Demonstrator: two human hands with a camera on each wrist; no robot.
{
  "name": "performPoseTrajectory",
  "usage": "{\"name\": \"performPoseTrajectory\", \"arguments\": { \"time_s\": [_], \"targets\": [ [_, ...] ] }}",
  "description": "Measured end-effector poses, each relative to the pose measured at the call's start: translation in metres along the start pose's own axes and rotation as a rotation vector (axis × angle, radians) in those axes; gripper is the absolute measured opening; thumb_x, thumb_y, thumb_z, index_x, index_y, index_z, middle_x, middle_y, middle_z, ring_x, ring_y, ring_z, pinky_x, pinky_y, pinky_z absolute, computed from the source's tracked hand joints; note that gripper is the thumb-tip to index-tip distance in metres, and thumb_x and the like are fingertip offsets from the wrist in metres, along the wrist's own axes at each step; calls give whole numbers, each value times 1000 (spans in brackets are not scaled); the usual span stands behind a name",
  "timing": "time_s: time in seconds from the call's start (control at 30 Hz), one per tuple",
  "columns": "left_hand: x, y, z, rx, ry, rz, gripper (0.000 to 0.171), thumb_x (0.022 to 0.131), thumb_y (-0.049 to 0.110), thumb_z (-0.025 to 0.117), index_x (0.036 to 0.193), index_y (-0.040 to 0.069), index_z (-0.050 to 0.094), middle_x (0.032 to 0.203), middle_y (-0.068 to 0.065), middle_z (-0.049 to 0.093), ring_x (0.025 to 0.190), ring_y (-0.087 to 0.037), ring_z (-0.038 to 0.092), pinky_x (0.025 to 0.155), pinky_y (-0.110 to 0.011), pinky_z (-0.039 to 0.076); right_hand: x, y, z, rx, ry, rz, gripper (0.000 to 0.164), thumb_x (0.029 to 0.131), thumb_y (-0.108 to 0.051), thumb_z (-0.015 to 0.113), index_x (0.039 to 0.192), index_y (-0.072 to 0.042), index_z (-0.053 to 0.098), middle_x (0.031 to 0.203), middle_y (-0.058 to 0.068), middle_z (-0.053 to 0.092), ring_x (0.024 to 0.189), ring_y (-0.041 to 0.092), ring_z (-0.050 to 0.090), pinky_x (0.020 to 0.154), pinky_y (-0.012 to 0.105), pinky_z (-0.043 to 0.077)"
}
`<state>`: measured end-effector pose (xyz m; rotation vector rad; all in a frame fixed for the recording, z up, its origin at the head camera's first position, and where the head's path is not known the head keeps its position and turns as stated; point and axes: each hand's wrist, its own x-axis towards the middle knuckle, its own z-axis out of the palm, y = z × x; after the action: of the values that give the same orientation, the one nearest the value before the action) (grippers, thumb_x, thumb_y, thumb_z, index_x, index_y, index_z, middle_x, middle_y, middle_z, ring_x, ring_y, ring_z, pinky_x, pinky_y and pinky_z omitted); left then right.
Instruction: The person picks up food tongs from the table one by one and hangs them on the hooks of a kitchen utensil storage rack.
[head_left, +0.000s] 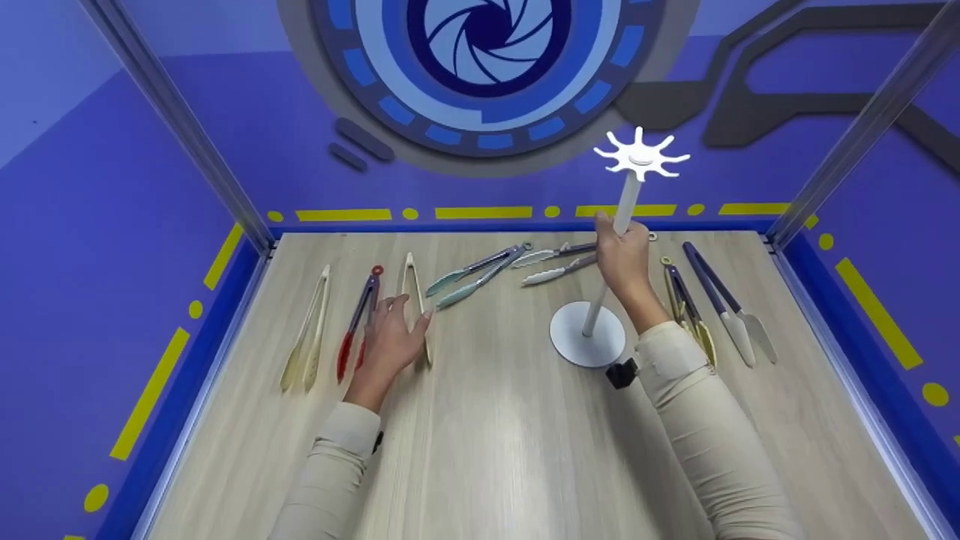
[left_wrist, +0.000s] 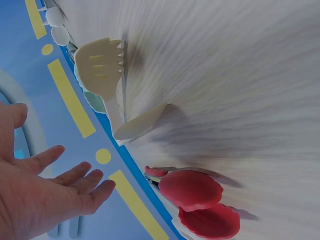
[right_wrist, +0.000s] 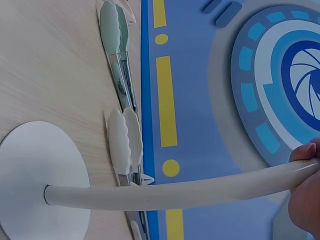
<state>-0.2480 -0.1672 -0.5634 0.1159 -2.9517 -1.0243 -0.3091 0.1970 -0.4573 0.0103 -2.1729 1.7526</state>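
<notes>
Plenty of tabletop point(head_left: 480, 465) spans the front; left hand point(head_left: 390, 337), fingers spread, near cream tongs point(left_wrist: 101, 86); right hand point(head_left: 625, 259) grips white stand point(head_left: 576, 346) right of center; teal tongs point(head_left: 466, 291) angle behind, handle end near back edge.

Looks like a staged booth, perhaps in a lab or exhibition space. Walled by printed blue-purple panels point(head_left: 247, 150) at 9, 12 and 3 o'clock, joined by metal posts point(head_left: 176, 120) at 10 and 2. Decorated with a shutter-like emblem point(head_left: 487, 30) at 12 and yellow dashes point(head_left: 484, 212). Floored, at 6, by a wood-grain tabletop point(head_left: 480, 435).
</notes>
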Motion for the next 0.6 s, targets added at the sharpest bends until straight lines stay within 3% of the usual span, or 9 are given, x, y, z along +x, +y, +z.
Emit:
{"name": "performPoseTrajectory", "arguments": {
  "time_s": [0.17,0.3,0.43,0.6],
  "targets": [
    [1,2,0,-20,1,1,64,98,49,54,149,12,41,154,-15,38,142,-37,38,116,-57,32,2,-3,-5,22,-84,38,47,101,-34,55,60,-13,47,46,-6,44,42,12,44,44,27,42],
    [2,3,1,-57,-8,-8,64,98,49,55,149,12,42,153,-15,40,142,-36,39,116,-56,33,2,-8,-13,-83,-117,1,42,99,-36,59,72,-5,59,57,-6,55,55,13,51,57,28,45],
    [1,5,2,-89,-23,-37,64,97,50,55,149,14,42,153,-13,40,142,-34,40,116,-54,34,1,-16,-24,-118,-83,-108,29,95,-35,65,98,-6,67,80,-8,65,78,11,58,70,27,47],
    [1,8,5,-122,-22,-68,63,97,49,56,149,16,42,153,-12,40,141,-33,40,116,-54,35,4,-33,-45,61,58,-320,23,98,-23,60,116,-9,62,104,0,66,101,18,61,85,25,49]
  ]
}}
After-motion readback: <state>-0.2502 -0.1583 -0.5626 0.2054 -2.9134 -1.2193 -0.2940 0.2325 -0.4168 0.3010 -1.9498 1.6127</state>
